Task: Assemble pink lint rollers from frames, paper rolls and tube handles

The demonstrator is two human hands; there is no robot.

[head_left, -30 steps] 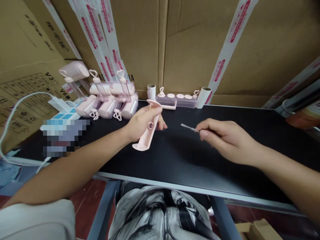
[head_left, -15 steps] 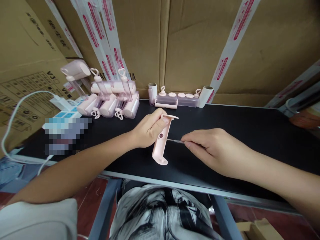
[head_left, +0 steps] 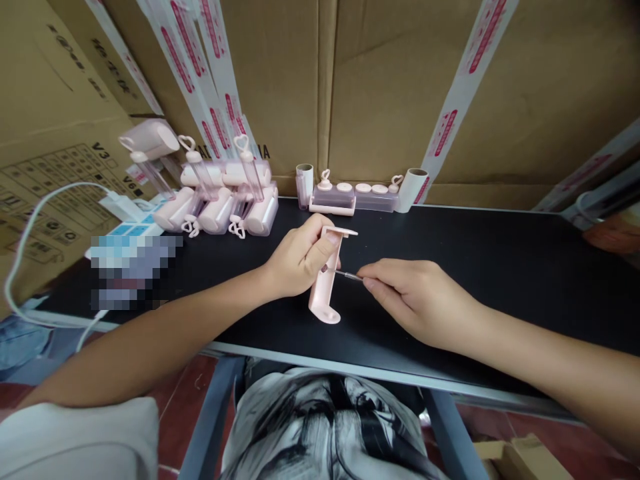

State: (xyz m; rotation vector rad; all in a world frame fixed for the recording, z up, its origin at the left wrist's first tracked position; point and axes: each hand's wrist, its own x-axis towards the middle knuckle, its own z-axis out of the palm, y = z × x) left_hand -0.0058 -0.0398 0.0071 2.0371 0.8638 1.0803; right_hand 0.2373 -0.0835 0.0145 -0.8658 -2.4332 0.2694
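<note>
Left hand [head_left: 303, 259] grips the upper part of a pink holder [head_left: 321, 297], its thumb lying along the inner face. Right hand [head_left: 423, 300], at 3 o'clock from the holder, pinches a slim metal tool [head_left: 353, 276] between thumb and forefinger. That tool points toward 9 o'clock, its tip at a dark spot [head_left: 325, 269] midway along the holder; whether the tip touches is too small to tell. Slightly tilted over the black table [head_left: 480, 267], the holder has one end tab toward 12 o'clock and a rounded one toward 6.

Farther out, at 12 o'clock from the holder, a row of pink boxes [head_left: 333, 198] with round caps stands at the table's back edge. Beside its right end, near 1 o'clock, is a white paper tube [head_left: 413, 191]; a smaller tube [head_left: 305, 175] stands by its left end. At 10 o'clock sits a group of pink bottles [head_left: 261, 212], some topped with heart-shaped loops. Just left of them is a white and blue power strip [head_left: 137, 223] with a white cable [head_left: 23, 240]. Behind everything rises brown cardboard [head_left: 400, 87], crossed by printed tape [head_left: 485, 43].
</note>
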